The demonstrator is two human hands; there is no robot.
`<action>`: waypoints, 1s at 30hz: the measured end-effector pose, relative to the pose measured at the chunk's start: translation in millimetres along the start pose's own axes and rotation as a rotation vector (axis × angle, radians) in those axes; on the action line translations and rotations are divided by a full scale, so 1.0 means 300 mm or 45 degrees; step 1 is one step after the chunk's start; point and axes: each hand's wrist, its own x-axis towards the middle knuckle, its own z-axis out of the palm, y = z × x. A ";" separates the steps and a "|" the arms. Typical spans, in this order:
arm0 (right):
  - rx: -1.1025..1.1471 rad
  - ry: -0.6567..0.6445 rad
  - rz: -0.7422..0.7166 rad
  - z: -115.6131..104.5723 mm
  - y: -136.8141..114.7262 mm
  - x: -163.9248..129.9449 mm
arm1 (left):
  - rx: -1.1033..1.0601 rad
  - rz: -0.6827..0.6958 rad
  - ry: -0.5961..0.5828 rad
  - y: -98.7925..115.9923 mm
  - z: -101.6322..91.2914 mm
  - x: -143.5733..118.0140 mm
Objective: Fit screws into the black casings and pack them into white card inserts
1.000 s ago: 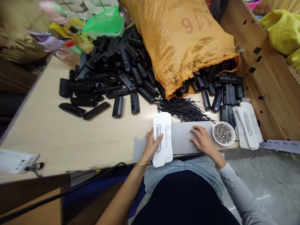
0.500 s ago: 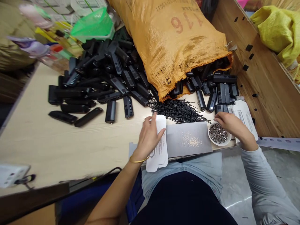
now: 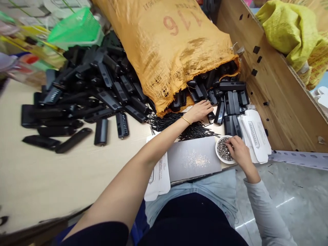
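White in the head view, the bowl [image 3: 221, 160] of small metal pieces [image 3: 223, 149] stands close to the front edge of the desk [image 3: 64, 177]; a knock from the right hand [image 3: 238, 150] could, I judge, tip it or send pieces to the floor. That hand's fingers are bent into the bowl, but I cannot tell whether they pinch a piece. The left hand [image 3: 198, 111] lies with fingers stretched over the black cases [image 3: 219, 111] at the mouth of the orange sack [image 3: 184, 48]; its fingertips' grip cannot be told. Pulling a case out there might bring others sliding down, or catch the frayed hem. Its forearm crosses the black rods [image 3: 184, 128] and printed cards [image 3: 161, 177], so a low sweep back could scatter the rods or push the cards off the edge.

Half a second ago the left hand was on those cards and the right one hovered at the bowl's far side; the pale specks [image 3: 198, 160] on the grey plate [image 3: 179, 162] lay bare then too.
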 end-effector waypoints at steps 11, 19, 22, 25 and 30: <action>1.555 0.398 0.481 0.034 -0.246 0.042 | -2.601 -1.294 0.954 0.307 -0.193 -0.192; 1.933 0.241 0.393 0.094 -0.408 0.044 | -3.016 -1.738 1.299 0.430 -0.234 -0.383; 1.951 0.292 0.389 0.103 -0.429 0.033 | -3.024 -1.751 1.370 0.434 -0.237 -0.397; 1.968 0.266 0.389 0.116 -0.445 0.030 | -3.025 -1.753 1.399 0.435 -0.241 -0.401; 1.989 0.236 0.434 0.135 -0.461 0.039 | -3.040 -1.753 1.418 0.436 -0.247 -0.396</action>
